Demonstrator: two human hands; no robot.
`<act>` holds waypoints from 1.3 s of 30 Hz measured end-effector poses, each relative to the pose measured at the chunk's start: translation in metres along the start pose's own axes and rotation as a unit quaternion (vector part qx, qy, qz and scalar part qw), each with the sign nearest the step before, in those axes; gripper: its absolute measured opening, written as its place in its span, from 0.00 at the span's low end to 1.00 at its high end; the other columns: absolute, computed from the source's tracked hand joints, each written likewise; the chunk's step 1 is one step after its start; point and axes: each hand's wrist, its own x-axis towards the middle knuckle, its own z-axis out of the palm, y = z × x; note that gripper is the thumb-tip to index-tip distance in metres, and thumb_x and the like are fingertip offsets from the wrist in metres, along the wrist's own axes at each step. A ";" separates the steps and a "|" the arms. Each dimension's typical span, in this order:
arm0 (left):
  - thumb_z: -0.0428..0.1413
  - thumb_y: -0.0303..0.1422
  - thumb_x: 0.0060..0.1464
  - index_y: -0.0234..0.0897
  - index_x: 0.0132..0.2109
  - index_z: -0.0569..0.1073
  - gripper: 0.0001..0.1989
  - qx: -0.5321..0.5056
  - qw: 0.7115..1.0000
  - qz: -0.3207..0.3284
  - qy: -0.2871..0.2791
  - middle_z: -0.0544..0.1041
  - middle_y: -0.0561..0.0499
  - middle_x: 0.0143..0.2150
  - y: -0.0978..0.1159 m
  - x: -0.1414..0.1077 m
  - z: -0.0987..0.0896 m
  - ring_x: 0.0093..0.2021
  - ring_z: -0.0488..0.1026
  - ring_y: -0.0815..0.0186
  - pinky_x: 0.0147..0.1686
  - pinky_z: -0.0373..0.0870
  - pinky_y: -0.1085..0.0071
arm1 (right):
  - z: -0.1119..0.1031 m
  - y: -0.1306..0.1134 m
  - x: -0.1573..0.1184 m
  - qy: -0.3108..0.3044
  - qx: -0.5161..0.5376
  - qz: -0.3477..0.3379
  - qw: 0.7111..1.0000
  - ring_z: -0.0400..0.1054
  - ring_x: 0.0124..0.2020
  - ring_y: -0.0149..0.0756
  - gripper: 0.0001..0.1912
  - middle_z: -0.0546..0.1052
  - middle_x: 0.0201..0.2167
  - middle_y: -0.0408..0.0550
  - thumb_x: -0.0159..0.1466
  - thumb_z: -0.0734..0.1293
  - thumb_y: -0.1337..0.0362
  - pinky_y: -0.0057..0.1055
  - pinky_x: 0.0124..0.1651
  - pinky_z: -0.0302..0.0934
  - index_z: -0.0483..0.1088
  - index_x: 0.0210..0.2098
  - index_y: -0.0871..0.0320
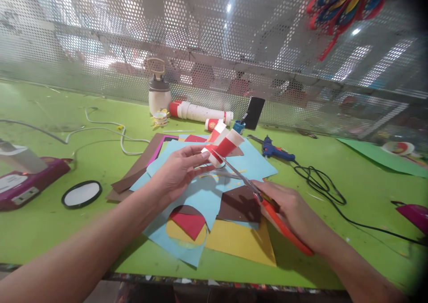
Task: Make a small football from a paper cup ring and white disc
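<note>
My left hand grips a red and white paper cup piece, which is cut and spread into flaps, above the papers at the middle. In my right hand are scissors with orange handles. Their blades are apart and reach up and left to the cup piece, one blade at its lower edge. Under both hands lie light blue sheets, with brown, red and yellow paper around them.
Behind the papers stand a white bottle, a long paper tube and a dark phone. A blue glue gun with a black cable lies right. At left are a black-rimmed disc and a purple power strip.
</note>
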 end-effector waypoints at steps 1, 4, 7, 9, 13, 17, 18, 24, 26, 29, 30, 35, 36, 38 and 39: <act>0.64 0.28 0.53 0.30 0.43 0.80 0.10 0.006 1.000 -0.002 -0.004 0.83 0.43 0.42 0.000 0.000 0.000 0.41 0.80 0.60 0.48 0.76 0.64 | -0.001 0.001 0.000 -0.001 -0.002 0.001 1.000 0.73 0.44 0.43 0.22 0.79 0.44 0.52 0.65 0.61 0.73 0.36 0.47 0.67 0.69 0.58 0.57; 0.65 0.29 0.52 0.30 0.42 0.81 0.09 0.015 1.000 -0.003 -0.008 0.83 0.43 0.41 -0.001 0.000 0.000 0.41 0.80 0.61 0.49 0.75 0.65 | -0.003 0.002 0.000 -0.010 -0.012 0.015 1.000 0.73 0.45 0.44 0.23 0.78 0.46 0.53 0.66 0.61 0.72 0.38 0.48 0.67 0.68 0.60 0.57; 0.65 0.29 0.52 0.31 0.42 0.81 0.10 0.017 1.000 -0.004 -0.007 0.83 0.44 0.41 -0.001 0.001 0.000 0.42 0.79 0.62 0.50 0.74 0.64 | -0.004 0.001 0.000 -0.019 -0.013 0.032 0.999 0.74 0.44 0.45 0.23 0.78 0.45 0.54 0.67 0.60 0.71 0.40 0.48 0.68 0.68 0.60 0.57; 0.65 0.29 0.52 0.31 0.42 0.81 0.10 0.019 1.000 -0.003 -0.007 0.83 0.43 0.41 -0.002 0.001 0.001 0.43 0.79 0.61 0.51 0.74 0.64 | -0.005 -0.001 0.000 -0.023 -0.008 0.041 0.999 0.74 0.44 0.46 0.22 0.78 0.46 0.54 0.67 0.60 0.70 0.40 0.48 0.68 0.69 0.60 0.57; 0.66 0.29 0.51 0.31 0.42 0.81 0.10 0.020 1.000 0.001 -0.008 0.83 0.43 0.41 -0.002 0.000 0.001 0.42 0.79 0.61 0.50 0.73 0.64 | -0.006 -0.004 0.002 -0.020 0.000 0.026 0.999 0.73 0.50 0.46 0.22 0.78 0.49 0.52 0.68 0.60 0.70 0.39 0.52 0.66 0.69 0.59 0.55; 0.66 0.29 0.51 0.31 0.43 0.81 0.11 0.017 1.000 0.001 -0.006 0.83 0.43 0.42 -0.002 0.000 0.001 0.42 0.79 0.61 0.51 0.72 0.63 | -0.007 -0.006 0.001 -0.013 -0.007 0.022 1.000 0.74 0.49 0.46 0.20 0.80 0.46 0.52 0.68 0.60 0.71 0.39 0.52 0.66 0.71 0.57 0.55; 0.66 0.29 0.51 0.31 0.44 0.81 0.12 0.017 1.000 -0.002 -0.007 0.83 0.42 0.42 -0.001 0.000 0.001 0.42 0.79 0.61 0.51 0.72 0.63 | -0.007 -0.007 0.001 -0.013 -0.009 0.025 1.000 0.74 0.49 0.46 0.20 0.80 0.46 0.52 0.68 0.60 0.71 0.39 0.52 0.66 0.71 0.57 0.56; 0.66 0.31 0.51 0.31 0.42 0.81 0.11 0.021 0.999 -0.018 -0.029 0.83 0.43 0.41 0.000 -0.001 -0.001 0.42 0.79 0.61 0.48 0.72 0.66 | -0.005 -0.004 0.000 -0.006 -0.004 0.012 1.000 0.74 0.48 0.45 0.19 0.79 0.47 0.52 0.68 0.60 0.71 0.36 0.50 0.67 0.71 0.56 0.57; 0.65 0.31 0.52 0.31 0.40 0.82 0.09 0.022 0.999 -0.018 -0.035 0.83 0.44 0.39 0.001 -0.001 -0.003 0.41 0.79 0.63 0.47 0.72 0.67 | -0.004 -0.001 0.000 -0.007 -0.003 0.009 1.000 0.74 0.45 0.44 0.20 0.79 0.46 0.53 0.67 0.61 0.71 0.37 0.48 0.67 0.70 0.58 0.58; 0.65 0.31 0.52 0.32 0.38 0.82 0.07 0.029 0.999 -0.014 -0.035 0.83 0.45 0.37 0.000 0.000 -0.003 0.40 0.79 0.63 0.50 0.72 0.66 | -0.004 0.002 0.001 -0.021 -0.003 0.026 0.999 0.73 0.42 0.43 0.23 0.78 0.43 0.52 0.67 0.61 0.71 0.38 0.46 0.67 0.68 0.60 0.56; 0.66 0.31 0.51 0.32 0.38 0.82 0.07 0.034 0.999 -0.012 -0.034 0.83 0.45 0.37 -0.001 0.000 -0.003 0.40 0.79 0.63 0.51 0.72 0.65 | -0.005 0.003 0.001 -0.027 -0.001 0.031 0.999 0.72 0.42 0.43 0.23 0.78 0.43 0.52 0.67 0.60 0.71 0.38 0.47 0.66 0.67 0.61 0.55; 0.66 0.33 0.51 0.33 0.42 0.81 0.11 0.070 0.997 -0.008 -0.037 0.82 0.43 0.43 -0.004 0.000 -0.003 0.45 0.78 0.56 0.54 0.71 0.55 | -0.007 0.001 0.001 -0.044 -0.004 0.045 0.998 0.72 0.44 0.45 0.23 0.76 0.45 0.53 0.68 0.58 0.70 0.41 0.48 0.66 0.66 0.62 0.53; 0.66 0.33 0.51 0.33 0.43 0.81 0.12 0.075 0.997 -0.007 -0.037 0.82 0.42 0.44 -0.004 0.000 -0.003 0.45 0.78 0.55 0.54 0.71 0.54 | -0.007 0.000 0.001 -0.044 -0.004 0.048 0.998 0.72 0.43 0.45 0.23 0.76 0.45 0.53 0.68 0.59 0.70 0.41 0.48 0.66 0.67 0.61 0.53; 0.67 0.33 0.50 0.33 0.43 0.80 0.13 0.075 0.997 -0.006 -0.032 0.82 0.42 0.45 -0.004 -0.001 -0.003 0.45 0.78 0.55 0.53 0.72 0.53 | -0.007 -0.001 0.001 -0.042 -0.005 0.054 0.998 0.72 0.44 0.46 0.22 0.77 0.45 0.53 0.68 0.59 0.69 0.42 0.48 0.66 0.67 0.61 0.54; 0.67 0.33 0.50 0.32 0.44 0.80 0.14 0.073 0.997 -0.008 -0.027 0.82 0.42 0.44 -0.004 -0.001 -0.002 0.45 0.78 0.55 0.53 0.72 0.53 | -0.007 -0.001 0.001 -0.040 -0.008 0.054 0.998 0.72 0.46 0.47 0.22 0.77 0.46 0.54 0.68 0.59 0.69 0.43 0.49 0.66 0.68 0.60 0.54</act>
